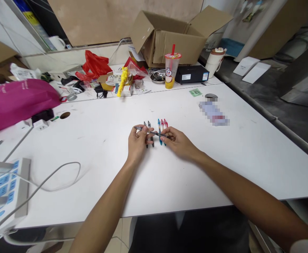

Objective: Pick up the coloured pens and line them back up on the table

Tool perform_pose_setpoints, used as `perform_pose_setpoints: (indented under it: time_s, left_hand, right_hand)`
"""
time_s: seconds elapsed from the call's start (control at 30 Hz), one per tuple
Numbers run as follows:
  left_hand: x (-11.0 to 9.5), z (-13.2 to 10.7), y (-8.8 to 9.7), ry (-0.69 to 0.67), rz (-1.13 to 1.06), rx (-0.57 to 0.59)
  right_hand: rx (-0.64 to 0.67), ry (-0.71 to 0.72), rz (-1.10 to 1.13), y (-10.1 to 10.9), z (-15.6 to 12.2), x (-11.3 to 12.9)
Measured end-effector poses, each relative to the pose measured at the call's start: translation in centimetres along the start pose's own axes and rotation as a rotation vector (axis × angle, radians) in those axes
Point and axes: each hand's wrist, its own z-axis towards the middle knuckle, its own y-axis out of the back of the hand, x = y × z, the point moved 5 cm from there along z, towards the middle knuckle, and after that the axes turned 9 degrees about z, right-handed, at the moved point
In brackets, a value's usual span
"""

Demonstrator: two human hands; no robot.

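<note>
Both my hands meet over the middle of the white table (169, 175). A thin grey pen (149, 131) lies crosswise between them: my left hand (137, 143) pinches one end and my right hand (179, 142) pinches the other. Under it, several pens lie side by side on the table, two dark ones (148, 125) on the left and a blue one (159, 125) with red ones (165, 123) on the right. Their lower ends are hidden by my fingers.
A power strip (3, 186) with a grey cable sits at the near left. A magenta bag (17, 102) lies at the far left. At the back stand an open cardboard box (169, 38), a drink cup (171, 70), a black box (192, 73) and red bags (96, 65).
</note>
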Motion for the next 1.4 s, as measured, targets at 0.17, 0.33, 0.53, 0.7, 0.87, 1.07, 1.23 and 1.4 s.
perform_pose_setpoints:
  time_s: [0.17,0.33,0.53,0.7,0.87,1.07,1.23,1.4]
  left_hand:
    - [-0.1,-0.1,0.0,0.003,0.014,-0.006]
    - [-0.2,-0.1,0.0,0.007,0.013,-0.006]
    - [-0.3,-0.2,-0.1,0.000,0.023,0.008]
    - [-0.3,-0.2,-0.1,-0.017,0.021,0.046]
    - [-0.4,-0.1,0.0,-0.027,0.002,0.041]
    - [-0.7,-0.2,-0.1,-0.073,-0.002,0.083]
    - [-0.8,0.0,-0.1,-0.086,-0.010,0.127]
    - [-1.1,-0.1,-0.1,-0.096,0.027,0.092]
  right_hand:
    - [-0.008,-0.002,-0.018,0.0,0.0,0.0]
    - [-0.010,-0.007,-0.016,-0.1,0.0,-0.1]
    - [-0.010,-0.005,-0.019,-0.2,0.0,0.0]
    - [0.089,-0.099,-0.008,-0.4,0.0,-0.4]
    - [0.051,-0.034,0.020,-0.4,-0.1,0.0]
    - [0.116,-0.058,0.015,-0.5,-0.1,-0.2]
    - [0.225,-0.157,0.166,-0.9,0.0,-0.5]
    - [0.249,-0.219,0.205,-1.5,-0.2,-0.9]
